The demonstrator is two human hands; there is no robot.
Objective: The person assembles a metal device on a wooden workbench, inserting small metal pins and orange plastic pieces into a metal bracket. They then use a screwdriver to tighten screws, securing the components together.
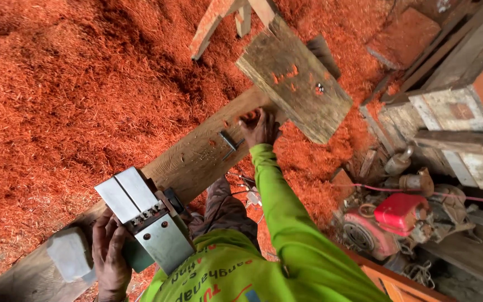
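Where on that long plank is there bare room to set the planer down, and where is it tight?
The plank is bare between the planer, gripped by the left hand, and the metal clamp by the right hand. Past that, the sawhorse board crowds it. The red engine clutters the right.

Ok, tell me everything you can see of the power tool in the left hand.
The power tool looks like an electric hand planer, turned over so its flat metal sole plates face up: two pale plates, with a screwed blade section between them. Its body looks dark green, and a whitish part juts out to its left. The left hand grips it from below, just over the near end of the long wooden plank.
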